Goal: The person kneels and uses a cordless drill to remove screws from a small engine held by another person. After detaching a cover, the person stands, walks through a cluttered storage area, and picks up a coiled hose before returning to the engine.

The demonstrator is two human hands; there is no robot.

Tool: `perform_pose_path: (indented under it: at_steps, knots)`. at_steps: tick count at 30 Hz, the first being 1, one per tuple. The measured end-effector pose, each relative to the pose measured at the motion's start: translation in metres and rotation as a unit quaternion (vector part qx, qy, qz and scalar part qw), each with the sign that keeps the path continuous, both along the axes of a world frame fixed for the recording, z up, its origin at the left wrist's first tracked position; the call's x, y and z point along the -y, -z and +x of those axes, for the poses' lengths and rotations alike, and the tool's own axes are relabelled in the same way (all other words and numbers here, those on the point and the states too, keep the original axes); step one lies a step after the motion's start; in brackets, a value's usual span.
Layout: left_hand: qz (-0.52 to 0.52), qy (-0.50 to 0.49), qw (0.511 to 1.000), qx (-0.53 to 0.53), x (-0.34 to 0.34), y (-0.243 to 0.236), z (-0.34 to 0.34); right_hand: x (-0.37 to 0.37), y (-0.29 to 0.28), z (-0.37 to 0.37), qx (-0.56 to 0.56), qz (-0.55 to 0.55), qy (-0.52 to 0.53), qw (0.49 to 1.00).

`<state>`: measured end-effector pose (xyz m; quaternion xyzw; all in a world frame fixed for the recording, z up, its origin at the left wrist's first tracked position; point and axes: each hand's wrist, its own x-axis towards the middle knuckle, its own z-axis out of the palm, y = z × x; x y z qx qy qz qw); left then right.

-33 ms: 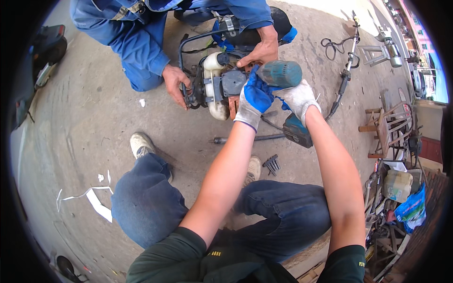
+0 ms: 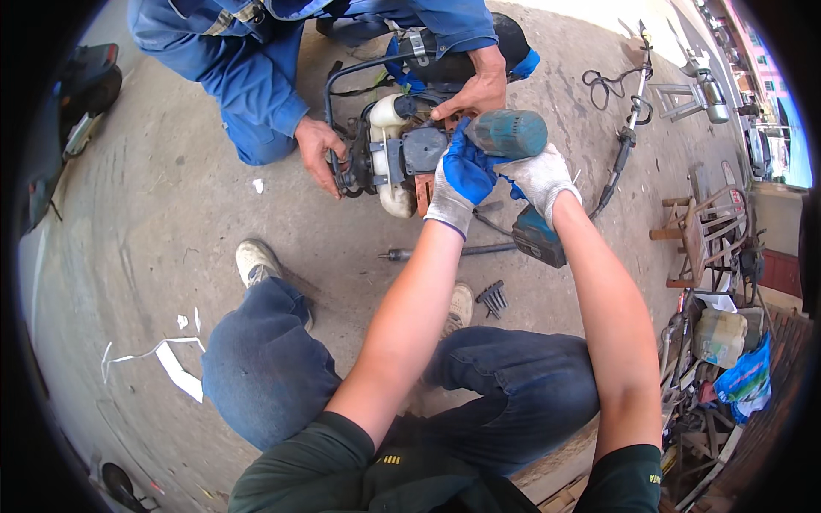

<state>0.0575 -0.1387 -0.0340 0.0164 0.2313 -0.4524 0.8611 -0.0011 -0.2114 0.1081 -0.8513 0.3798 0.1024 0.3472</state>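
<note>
My right hand (image 2: 539,179), in a white glove with blue coating, is closed round the handle of a teal cordless driver (image 2: 510,134). The tool's battery (image 2: 537,237) hangs below that hand. At the front of the tool, my left hand (image 2: 464,179), gloved the same way, wraps its fingers about the nose; the tip is hidden. Just left of it lies a small engine (image 2: 423,150) with a whitish tank (image 2: 389,141) and orange-brown parts. Across from me, a person in blue steadies the engine with a left hand (image 2: 481,85) and a right hand (image 2: 319,154).
A black hose (image 2: 479,250) lies before the engine, and several dark bolts (image 2: 493,299) sit near my shoe. To the right are a long pole tool (image 2: 629,128), a wooden chair (image 2: 693,231) and clutter with a plastic jug (image 2: 721,336). White scraps (image 2: 178,372) lie at left.
</note>
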Motion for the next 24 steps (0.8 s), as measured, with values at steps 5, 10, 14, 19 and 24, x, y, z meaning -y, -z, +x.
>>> perform_pose_path:
  at_steps: [5, 10, 14, 19, 24]
  knots:
    - [-0.031, 0.014, 0.999, 0.010, -0.009, 0.014, 0.010, -0.016, -0.017, 0.037, -0.149, -0.170, -0.122, 0.966]
    - [0.041, 0.093, 0.960, 0.260, -0.061, 0.009, 0.019, -0.037, -0.041, 0.075, -0.198, -0.198, -0.166, 0.946]
    - [0.465, 0.158, 0.708, 0.507, -0.105, -0.029, 0.043, -0.045, -0.054, 0.088, -0.173, -0.270, -0.261, 0.910]
    - [0.557, 0.053, 0.407, 0.722, -0.113, -0.019, 0.068, -0.044, -0.059, 0.100, -0.162, -0.234, -0.246, 0.926]
    - [0.564, 0.174, 0.353, 0.726, -0.087, -0.027, 0.060, -0.033, -0.045, 0.088, -0.106, -0.251, -0.230, 0.934]
